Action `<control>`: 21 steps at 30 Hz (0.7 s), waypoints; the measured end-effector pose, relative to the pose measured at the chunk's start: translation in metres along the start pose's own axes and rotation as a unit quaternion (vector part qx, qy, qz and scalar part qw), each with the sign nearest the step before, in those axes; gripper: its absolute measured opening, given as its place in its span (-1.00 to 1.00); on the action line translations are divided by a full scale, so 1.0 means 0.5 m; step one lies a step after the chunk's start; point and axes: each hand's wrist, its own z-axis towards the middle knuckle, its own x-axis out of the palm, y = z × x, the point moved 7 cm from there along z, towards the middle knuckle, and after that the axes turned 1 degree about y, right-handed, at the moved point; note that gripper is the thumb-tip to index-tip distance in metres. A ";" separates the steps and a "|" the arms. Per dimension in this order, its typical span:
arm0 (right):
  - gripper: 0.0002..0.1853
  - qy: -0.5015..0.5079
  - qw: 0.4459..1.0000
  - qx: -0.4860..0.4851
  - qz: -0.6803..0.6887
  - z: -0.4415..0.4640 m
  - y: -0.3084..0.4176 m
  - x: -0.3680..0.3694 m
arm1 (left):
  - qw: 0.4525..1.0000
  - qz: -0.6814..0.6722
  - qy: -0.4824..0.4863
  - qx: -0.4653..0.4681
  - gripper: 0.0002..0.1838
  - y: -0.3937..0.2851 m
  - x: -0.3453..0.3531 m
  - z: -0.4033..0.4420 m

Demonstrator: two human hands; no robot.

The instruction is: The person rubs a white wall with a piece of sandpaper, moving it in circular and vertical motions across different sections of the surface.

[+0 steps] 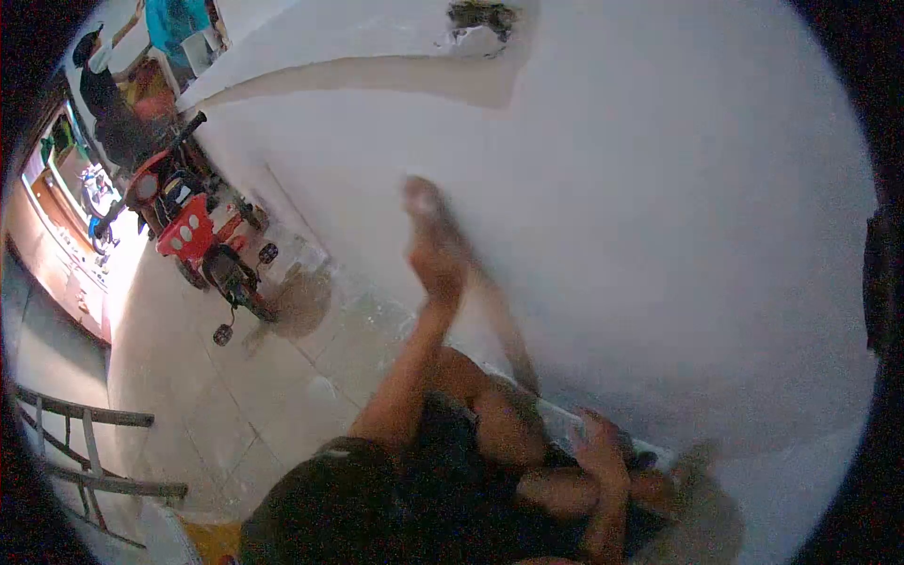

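My left hand (pixel 435 250) is raised against the white wall (pixel 659 217), blurred by motion. Its fingers look drawn together around something small, with a pale patch near the tips; I cannot make out what it is. A shadow of the arm falls on the wall just to its right. Lower down, my right hand (pixel 601 452) rests near my bent leg (pixel 513 424), fingers stretched out over a pale, narrow edge (pixel 557 414) at the wall's foot. Nothing shows in its grip.
A red child's tricycle (pixel 188 231) stands on the tiled floor (pixel 282 405) at left. Behind it, a person (pixel 108 104) reaches upward beside a blue cloth (pixel 177 26). A dark metal rack (pixel 104 452) is at lower left. High on the wall is a rough hole (pixel 482 21).
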 end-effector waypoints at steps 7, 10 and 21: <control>-0.52 0.027 0.999 0.039 0.000 0.010 0.036 -0.006 | 0.994 0.056 -0.061 0.078 -0.57 -0.128 0.003 0.224; -0.51 0.075 0.995 0.056 0.037 0.009 0.039 0.009 | 0.987 0.046 0.069 0.137 -0.54 -0.151 0.063 0.029; -0.53 0.040 0.997 0.050 0.031 0.007 0.035 -0.016 | 0.998 0.022 -0.057 -0.009 -0.47 -0.084 -0.036 0.228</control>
